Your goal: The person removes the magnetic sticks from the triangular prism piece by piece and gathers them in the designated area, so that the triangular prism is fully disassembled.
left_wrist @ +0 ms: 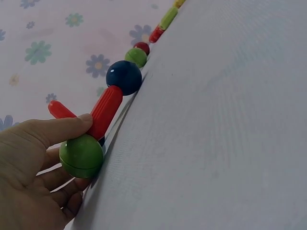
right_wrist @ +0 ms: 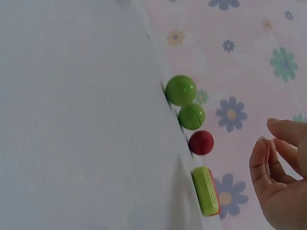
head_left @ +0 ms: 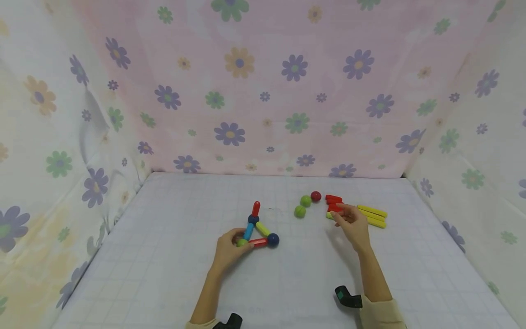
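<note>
Left hand (head_left: 228, 251) grips triangle (head_left: 263, 229) (well inside table edges (head_left: 230, 176))

cream right sleeve (head_left: 382, 313) behind the right hand (head_left: 355, 228), bent black right wrist device (head_left: 350, 299) with small green patch (head_left: 340, 295), cream left sleeve (head_left: 202, 324), black left wrist device (head_left: 232, 321) behind the left hand's (head_left: 228, 249) grip

The left hand (head_left: 229, 248) pinched the triangle (head_left: 263, 229) at its near left corner, thumb (left_wrist: 62, 130) across the near side, fingers (left_wrist: 56, 179) bent. The left forearm (head_left: 208, 292) slanted toward that corner from nearer the person. Raised well to the triangle's right, the right hand (head_left: 354, 224) had its fingers bent, a slight gap parting them from its thumb. The right forearm (head_left: 375, 276) leaned in toward the triangle's side.
</note>
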The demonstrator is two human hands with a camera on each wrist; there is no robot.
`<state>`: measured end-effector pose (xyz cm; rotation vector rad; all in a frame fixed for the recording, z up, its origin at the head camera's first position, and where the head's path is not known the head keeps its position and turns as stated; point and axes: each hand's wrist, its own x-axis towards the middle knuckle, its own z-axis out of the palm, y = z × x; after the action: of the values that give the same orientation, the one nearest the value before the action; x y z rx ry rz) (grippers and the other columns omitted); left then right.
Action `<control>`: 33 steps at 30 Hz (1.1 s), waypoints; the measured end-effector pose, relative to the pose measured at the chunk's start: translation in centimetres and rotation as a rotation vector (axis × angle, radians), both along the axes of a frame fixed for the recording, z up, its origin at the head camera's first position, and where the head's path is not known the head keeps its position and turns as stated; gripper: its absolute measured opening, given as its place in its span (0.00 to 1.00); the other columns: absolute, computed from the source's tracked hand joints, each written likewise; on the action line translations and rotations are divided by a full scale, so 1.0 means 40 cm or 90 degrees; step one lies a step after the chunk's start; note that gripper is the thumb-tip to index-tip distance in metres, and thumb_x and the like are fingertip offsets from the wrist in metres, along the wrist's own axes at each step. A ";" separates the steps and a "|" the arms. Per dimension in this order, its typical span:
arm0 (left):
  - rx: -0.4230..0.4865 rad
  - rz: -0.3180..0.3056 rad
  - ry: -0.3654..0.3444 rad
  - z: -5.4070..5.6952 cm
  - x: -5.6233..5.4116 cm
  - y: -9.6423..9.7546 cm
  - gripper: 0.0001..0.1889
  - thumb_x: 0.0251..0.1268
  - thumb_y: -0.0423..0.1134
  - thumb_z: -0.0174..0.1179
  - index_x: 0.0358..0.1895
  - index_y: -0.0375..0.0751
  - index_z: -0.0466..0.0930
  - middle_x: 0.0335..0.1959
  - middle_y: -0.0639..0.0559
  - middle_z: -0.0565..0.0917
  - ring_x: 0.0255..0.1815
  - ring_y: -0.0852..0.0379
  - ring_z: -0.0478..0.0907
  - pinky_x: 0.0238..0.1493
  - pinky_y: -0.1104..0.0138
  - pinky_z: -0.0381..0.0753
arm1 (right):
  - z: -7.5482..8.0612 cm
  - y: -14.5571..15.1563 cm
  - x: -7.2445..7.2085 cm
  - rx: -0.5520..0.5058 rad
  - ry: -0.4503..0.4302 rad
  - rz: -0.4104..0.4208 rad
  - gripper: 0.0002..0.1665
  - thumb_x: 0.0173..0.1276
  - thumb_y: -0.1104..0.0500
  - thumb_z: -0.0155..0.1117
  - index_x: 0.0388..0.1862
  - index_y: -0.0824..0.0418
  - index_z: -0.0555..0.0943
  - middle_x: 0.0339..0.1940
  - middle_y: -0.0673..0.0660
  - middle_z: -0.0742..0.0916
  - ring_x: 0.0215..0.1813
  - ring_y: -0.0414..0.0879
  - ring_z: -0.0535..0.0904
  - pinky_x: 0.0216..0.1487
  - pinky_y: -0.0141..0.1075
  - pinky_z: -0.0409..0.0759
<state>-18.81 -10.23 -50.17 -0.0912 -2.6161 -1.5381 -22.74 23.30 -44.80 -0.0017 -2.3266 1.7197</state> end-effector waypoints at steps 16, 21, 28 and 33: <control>-0.002 -0.055 -0.021 -0.008 0.000 0.038 0.24 0.52 0.44 0.69 0.52 0.38 0.79 0.45 0.47 0.83 0.39 0.55 0.73 0.38 0.69 0.74 | 0.056 -0.232 -0.007 0.056 0.033 0.246 0.27 0.62 0.65 0.64 0.60 0.70 0.72 0.48 0.72 0.81 0.47 0.62 0.80 0.49 0.40 0.80; -0.005 -0.071 -0.018 -0.007 -0.001 0.044 0.24 0.51 0.45 0.69 0.51 0.39 0.79 0.44 0.47 0.83 0.38 0.56 0.74 0.38 0.69 0.74 | 0.068 -0.276 -0.007 0.055 0.017 0.294 0.29 0.62 0.66 0.65 0.62 0.69 0.70 0.52 0.72 0.80 0.48 0.64 0.79 0.52 0.50 0.78; -0.008 -0.105 0.005 0.000 0.004 0.044 0.23 0.50 0.43 0.70 0.50 0.36 0.79 0.43 0.46 0.84 0.36 0.57 0.75 0.37 0.70 0.75 | 0.073 -0.307 -0.009 0.062 0.087 0.321 0.21 0.61 0.70 0.63 0.54 0.73 0.75 0.48 0.74 0.81 0.44 0.64 0.79 0.48 0.48 0.80; -0.009 -0.113 0.002 0.005 0.005 0.046 0.24 0.49 0.44 0.70 0.50 0.36 0.79 0.42 0.46 0.84 0.35 0.57 0.75 0.36 0.70 0.75 | 0.079 -0.318 -0.003 0.074 0.088 0.299 0.17 0.61 0.71 0.63 0.50 0.74 0.78 0.47 0.73 0.82 0.42 0.64 0.79 0.41 0.39 0.80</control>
<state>-18.60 -8.40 -49.95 -0.3352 -2.6796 -1.5689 -22.87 10.60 -41.63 0.7136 -2.4496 1.7006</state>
